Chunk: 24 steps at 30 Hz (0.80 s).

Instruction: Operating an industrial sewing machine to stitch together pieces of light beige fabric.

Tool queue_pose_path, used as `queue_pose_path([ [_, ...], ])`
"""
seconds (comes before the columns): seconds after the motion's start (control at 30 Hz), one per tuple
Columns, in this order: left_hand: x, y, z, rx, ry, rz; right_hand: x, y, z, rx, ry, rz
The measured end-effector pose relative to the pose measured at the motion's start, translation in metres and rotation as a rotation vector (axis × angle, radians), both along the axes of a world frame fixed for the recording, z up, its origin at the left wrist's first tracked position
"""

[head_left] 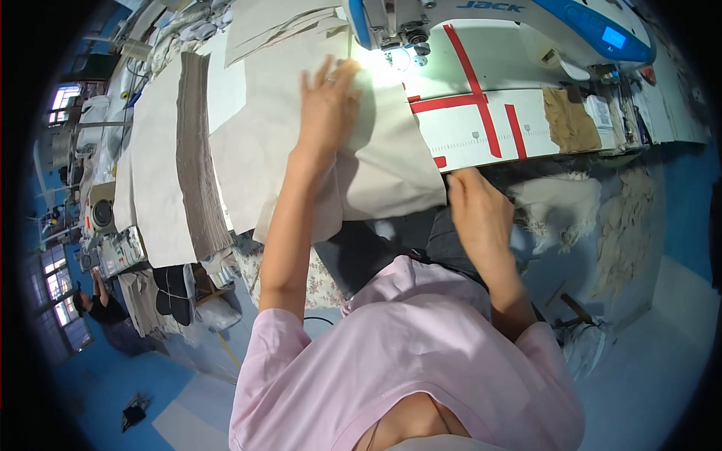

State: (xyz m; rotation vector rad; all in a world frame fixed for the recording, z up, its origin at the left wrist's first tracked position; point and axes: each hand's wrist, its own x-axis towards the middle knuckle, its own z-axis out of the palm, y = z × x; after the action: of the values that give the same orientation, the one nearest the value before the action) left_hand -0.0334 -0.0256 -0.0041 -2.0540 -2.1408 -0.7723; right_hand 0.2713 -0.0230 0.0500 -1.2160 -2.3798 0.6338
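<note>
My left hand (327, 105) lies flat, fingers spread, on a beige fabric piece (376, 161) spread over the sewing table, just in front of the needle area of a white and blue sewing machine (496, 22). My right hand (477, 207) pinches the lower right edge of the same fabric at the table's front edge, where the cloth hangs down toward my lap. A lamp lights the cloth under the machine head.
Red tape lines (481, 101) mark the white table top right of the fabric. A tall stack of cut beige and brown pieces (192, 161) lies to the left. Brown scraps (568, 120) sit at the right, pale offcuts (560, 203) below. Another person (101, 304) stands far left.
</note>
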Motion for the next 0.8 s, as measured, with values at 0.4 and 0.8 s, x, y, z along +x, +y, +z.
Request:
queue_pose_path([
  [0.4, -0.058, 0.041, 0.005, -0.128, -0.469, 0.589, -0.126, 0.034, -0.062, 0.315, 0.058, 0.264],
  [0.8, -0.054, -0.018, 0.037, 0.18, 0.301, 0.967, -0.098, 0.061, -0.06, 0.385, -0.115, 0.108],
])
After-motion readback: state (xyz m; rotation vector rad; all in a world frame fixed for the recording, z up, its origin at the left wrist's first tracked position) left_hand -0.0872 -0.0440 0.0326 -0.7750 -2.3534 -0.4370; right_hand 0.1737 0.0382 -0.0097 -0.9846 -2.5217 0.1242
